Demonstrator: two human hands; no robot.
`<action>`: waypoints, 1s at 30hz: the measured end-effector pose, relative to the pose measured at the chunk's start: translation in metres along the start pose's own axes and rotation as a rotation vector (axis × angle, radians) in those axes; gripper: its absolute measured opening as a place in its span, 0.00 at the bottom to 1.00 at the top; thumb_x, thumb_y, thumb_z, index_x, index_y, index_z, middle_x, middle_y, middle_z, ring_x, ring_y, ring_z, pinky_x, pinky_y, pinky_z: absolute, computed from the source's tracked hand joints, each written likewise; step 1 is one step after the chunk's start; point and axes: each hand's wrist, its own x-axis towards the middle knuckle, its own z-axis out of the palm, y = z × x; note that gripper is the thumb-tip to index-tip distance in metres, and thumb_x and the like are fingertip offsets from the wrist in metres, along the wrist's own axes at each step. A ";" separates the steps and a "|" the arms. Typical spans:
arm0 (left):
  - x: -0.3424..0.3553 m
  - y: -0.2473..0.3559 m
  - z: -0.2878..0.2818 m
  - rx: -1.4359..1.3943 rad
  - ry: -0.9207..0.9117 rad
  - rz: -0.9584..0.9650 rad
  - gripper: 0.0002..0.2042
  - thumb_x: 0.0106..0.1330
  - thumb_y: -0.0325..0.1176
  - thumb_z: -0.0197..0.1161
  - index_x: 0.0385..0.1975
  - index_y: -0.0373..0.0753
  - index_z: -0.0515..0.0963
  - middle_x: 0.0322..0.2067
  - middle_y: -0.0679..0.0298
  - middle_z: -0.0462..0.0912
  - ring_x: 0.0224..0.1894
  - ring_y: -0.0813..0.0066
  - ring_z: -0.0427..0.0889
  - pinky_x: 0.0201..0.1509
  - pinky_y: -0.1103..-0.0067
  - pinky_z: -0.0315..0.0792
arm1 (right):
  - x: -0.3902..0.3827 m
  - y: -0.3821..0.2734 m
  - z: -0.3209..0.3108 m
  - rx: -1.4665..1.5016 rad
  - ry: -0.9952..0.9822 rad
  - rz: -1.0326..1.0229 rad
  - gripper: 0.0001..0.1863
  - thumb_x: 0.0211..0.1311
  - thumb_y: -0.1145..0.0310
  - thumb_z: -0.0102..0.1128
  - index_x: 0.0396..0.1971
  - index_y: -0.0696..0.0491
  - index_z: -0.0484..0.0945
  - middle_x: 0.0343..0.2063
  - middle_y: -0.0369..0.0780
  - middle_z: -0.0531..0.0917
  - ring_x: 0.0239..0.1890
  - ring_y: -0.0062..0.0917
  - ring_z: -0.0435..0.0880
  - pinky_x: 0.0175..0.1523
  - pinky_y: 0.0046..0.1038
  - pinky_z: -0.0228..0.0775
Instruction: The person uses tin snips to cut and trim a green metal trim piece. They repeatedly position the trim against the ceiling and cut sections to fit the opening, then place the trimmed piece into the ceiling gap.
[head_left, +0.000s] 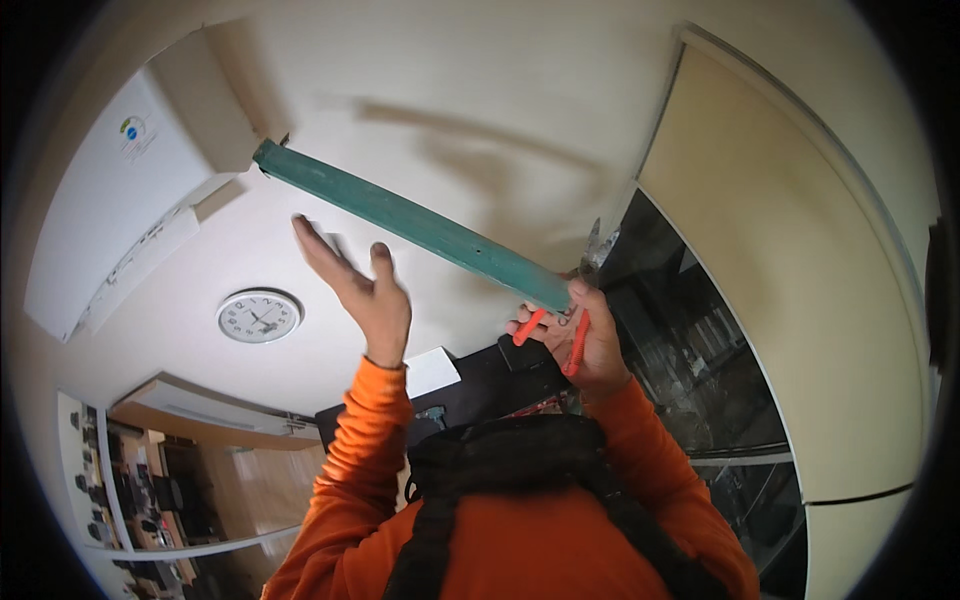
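Sighting along the green bar [415, 222], I see its long axis run from the right hand [600, 345] up and away to the left, the far end showing beside the corner of a white wall unit [110, 215]; whether those two touch, I cannot tell; the right hand is nearer, its thumb and fingers closed on the bar's near end, with red-handled pliers [577, 345] in the same grip, handles parted; the left hand [376, 300] is spread, slightly blurred and apart from the bar, just below its far half; as for writing, a round coloured sticker [132, 132] marks the white unit, its print too small for me; the wall clock [259, 316] bears numerals; I make out no lettering on bar or pliers.
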 end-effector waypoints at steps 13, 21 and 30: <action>-0.025 0.033 0.050 -1.210 -0.277 -1.090 0.33 0.75 0.68 0.47 0.56 0.40 0.68 0.23 0.67 0.68 0.21 0.73 0.70 0.28 0.72 0.71 | -0.033 -0.014 -0.032 -0.819 0.067 0.190 0.26 0.71 0.49 0.60 0.53 0.58 0.79 0.33 0.37 0.82 0.34 0.22 0.82 0.44 0.27 0.77; -0.014 0.015 0.059 -1.129 -0.152 -1.002 0.27 0.76 0.62 0.52 0.53 0.40 0.69 0.27 0.68 0.69 0.23 0.75 0.73 0.27 0.73 0.74 | -0.049 0.009 -0.076 -1.309 0.192 -0.103 0.15 0.67 0.61 0.68 0.44 0.57 0.85 0.33 0.43 0.86 0.36 0.28 0.85 0.44 0.30 0.75; 0.032 0.011 0.065 -0.993 -0.135 -0.978 0.21 0.73 0.58 0.62 0.43 0.46 0.68 0.27 0.70 0.70 0.20 0.79 0.70 0.23 0.79 0.68 | -0.046 0.009 -0.048 -1.237 0.080 0.072 0.13 0.71 0.59 0.63 0.42 0.54 0.83 0.28 0.46 0.85 0.30 0.37 0.84 0.40 0.33 0.75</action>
